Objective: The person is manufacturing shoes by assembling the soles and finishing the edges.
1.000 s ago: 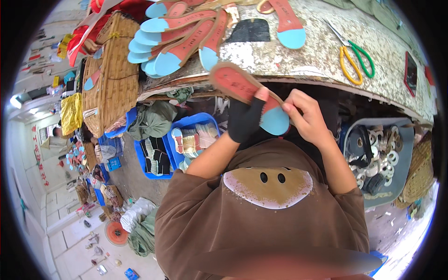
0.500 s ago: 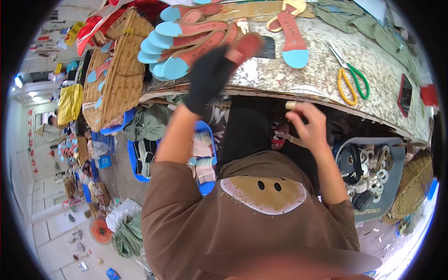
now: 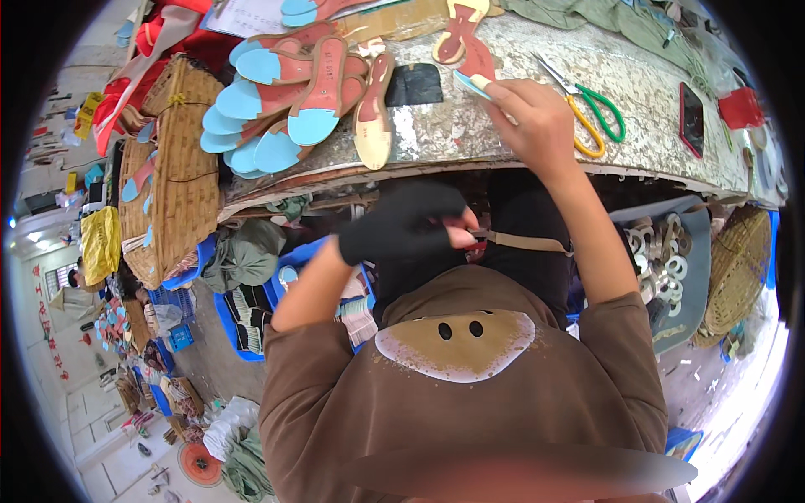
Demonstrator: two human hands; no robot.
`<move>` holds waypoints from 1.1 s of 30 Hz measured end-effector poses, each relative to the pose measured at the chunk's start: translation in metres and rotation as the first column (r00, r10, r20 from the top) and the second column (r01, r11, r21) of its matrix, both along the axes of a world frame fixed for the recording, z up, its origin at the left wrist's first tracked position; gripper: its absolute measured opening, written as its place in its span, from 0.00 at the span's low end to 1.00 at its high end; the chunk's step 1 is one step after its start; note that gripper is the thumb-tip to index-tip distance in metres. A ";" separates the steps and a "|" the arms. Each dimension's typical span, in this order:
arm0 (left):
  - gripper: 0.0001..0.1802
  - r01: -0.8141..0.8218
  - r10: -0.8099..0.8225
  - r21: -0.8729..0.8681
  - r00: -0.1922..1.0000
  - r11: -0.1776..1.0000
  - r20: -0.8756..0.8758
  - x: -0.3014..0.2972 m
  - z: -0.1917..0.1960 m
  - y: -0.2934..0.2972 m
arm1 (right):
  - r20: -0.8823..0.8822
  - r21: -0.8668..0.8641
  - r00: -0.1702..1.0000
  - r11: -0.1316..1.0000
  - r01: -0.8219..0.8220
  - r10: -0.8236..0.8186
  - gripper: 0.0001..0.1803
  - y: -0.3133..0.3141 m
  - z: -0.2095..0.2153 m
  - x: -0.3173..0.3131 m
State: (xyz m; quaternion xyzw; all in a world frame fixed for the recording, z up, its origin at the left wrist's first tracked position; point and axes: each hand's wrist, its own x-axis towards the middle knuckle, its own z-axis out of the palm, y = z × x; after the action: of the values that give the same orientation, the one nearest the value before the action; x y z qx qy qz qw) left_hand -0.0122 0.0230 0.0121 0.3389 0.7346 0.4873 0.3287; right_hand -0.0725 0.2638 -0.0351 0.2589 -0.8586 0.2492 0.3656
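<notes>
My right hand [image 3: 537,117], with a pale wrap on one fingertip, pinches the blue toe of a pink shoe insole [image 3: 478,63] at the table's front. The blue edge is tilted up; fingers hide part of it. Down at my lap, my left hand [image 3: 419,225] wears a black fingerless glove. Its bare fingertips are closed at the dark and red end of a tan strap [image 3: 528,242]; exactly what they grip is hidden. A pile of pink insoles with blue toes [image 3: 316,127] lies on the table at left, beside a cream-toed insole [image 3: 375,138].
Scissors [image 3: 591,117] with yellow and green handles and a phone [image 3: 691,120] lie on the right of the worn table [image 3: 503,151]. A grey bin [image 3: 692,293] of tape rolls stands at right. A wicker basket [image 3: 180,172] and blue bins [image 3: 239,335] are at left.
My left hand has come down from the table to my lap, without the pink sole it held. My right hand has risen to the table and taken hold of the blue-toed insole. The view has shifted.
</notes>
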 end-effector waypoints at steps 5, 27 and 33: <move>0.14 -0.364 0.372 0.081 0.888 0.928 -0.270 0.047 -0.140 0.056 | 0.100 -0.044 0.988 0.992 -0.115 0.119 0.17 -0.044 -0.017 0.024; 0.09 -0.273 0.099 0.194 0.780 0.942 0.618 0.030 -0.159 0.060 | 0.789 -0.512 0.438 0.856 0.078 0.432 0.14 0.040 -0.083 0.155; 0.09 -0.154 0.151 -0.014 0.946 0.988 0.285 0.018 -0.101 0.045 | 0.842 -0.416 0.418 0.904 0.099 0.342 0.16 0.054 -0.065 0.137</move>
State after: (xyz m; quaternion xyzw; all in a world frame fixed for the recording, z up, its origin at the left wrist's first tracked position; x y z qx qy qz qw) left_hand 0.0060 0.0684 -0.0885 0.2086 0.7014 0.5582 0.3911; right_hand 0.0644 0.3176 -0.1002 0.0667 -0.8255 0.5461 -0.1256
